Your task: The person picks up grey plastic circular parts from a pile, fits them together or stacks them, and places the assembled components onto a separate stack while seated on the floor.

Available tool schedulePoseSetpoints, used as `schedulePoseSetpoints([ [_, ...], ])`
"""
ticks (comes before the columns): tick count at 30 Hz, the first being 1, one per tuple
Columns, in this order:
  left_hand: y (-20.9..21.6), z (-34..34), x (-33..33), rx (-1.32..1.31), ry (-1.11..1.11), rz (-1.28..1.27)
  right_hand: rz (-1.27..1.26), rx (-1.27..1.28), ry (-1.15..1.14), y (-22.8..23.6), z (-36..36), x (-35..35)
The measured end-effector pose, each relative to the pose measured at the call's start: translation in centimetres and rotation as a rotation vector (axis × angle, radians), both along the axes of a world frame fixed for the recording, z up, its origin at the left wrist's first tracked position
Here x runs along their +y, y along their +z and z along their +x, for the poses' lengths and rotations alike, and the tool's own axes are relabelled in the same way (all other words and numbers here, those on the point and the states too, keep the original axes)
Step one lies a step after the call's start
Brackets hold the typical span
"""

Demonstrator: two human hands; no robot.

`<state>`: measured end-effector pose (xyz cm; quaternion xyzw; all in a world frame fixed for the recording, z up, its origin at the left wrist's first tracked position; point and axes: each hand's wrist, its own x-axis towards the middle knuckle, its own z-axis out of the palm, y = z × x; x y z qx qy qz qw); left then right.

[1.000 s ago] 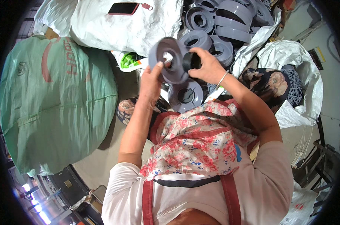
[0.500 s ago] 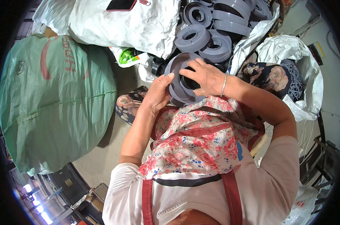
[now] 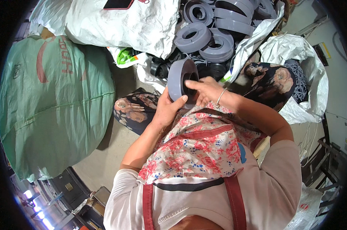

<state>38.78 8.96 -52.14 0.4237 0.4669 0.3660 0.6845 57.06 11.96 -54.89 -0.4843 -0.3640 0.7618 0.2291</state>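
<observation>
Holding grey ring [image 3: 175,81]: left grip [image 3: 167,109] below; right grip [image 3: 209,92], thumb [image 3: 191,84] seemingly inside.

The person wears a white short-sleeved shirt [image 3: 273,180] with loose sleeves and a stitched, slightly gathered neckline. Over it lies an off-white apron [image 3: 196,163] printed with pink and red roses and small blue flowers. Dark red straps [image 3: 235,203] run over the chest, and a matching red trim [image 3: 199,135] crosses the apron's front. A dark curved band [image 3: 189,186] edges the apron's top; whether it belongs to apron or shirt is hard to tell. The dark trousers [image 3: 275,82] carry large peach-coloured blossoms. A thin, pale, metal-looking bangle [image 3: 221,97] circles the right wrist.
</observation>
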Motion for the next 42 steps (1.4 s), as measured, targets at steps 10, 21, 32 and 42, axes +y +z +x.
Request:
schedulePoseSetpoints([
  [10, -0.3, -1.1, 0.2, -0.003, -0.036, -0.112, 0.67, -0.435, 0.061, -0.1, -0.3, -0.2],
  [21, 0.8, -2.5, 2.0, -0.17, -0.063, -0.389, 1.526, -0.627, 0.409, -0.6, 0.3, -0.4],
  [32, -0.7, -2.1, 1.2, 0.792, -0.401, 0.645, 0.745, -0.93, 0.476, -2.4, 3.2, 0.8],
  [42, -6.0, 5.4, 14.3, 0.977, -0.343, 0.992, 0.573, -1.303, 0.289, -9.6, 4.7, 3.5],
])
